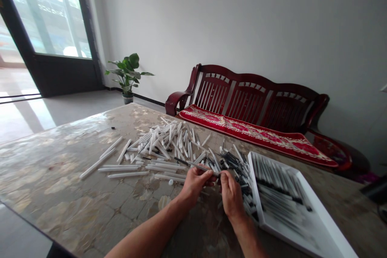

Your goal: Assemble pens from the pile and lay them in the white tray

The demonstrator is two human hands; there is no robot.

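Note:
Over the table, my left hand (198, 181) is closed around a slim pen (196, 165) with a dark, thin end pointing left. My right hand (232, 195) is close beside it, thumb and fingers pinched at the pen's right end; a small dark piece shows there, but the fingers hide most of it. Behind my hands spreads a heap of white pen barrels (169, 139), several lying loose toward the left. Black pen parts (232, 161) are piled just beyond and right of my right hand.
A white tray (256, 199) with rows of pens (281, 175) stands at the right on the patterned table (121, 209). One small white piece (171, 182) lies near my left wrist. Behind are a red wooden bench (236, 92) and a potted plant (128, 72).

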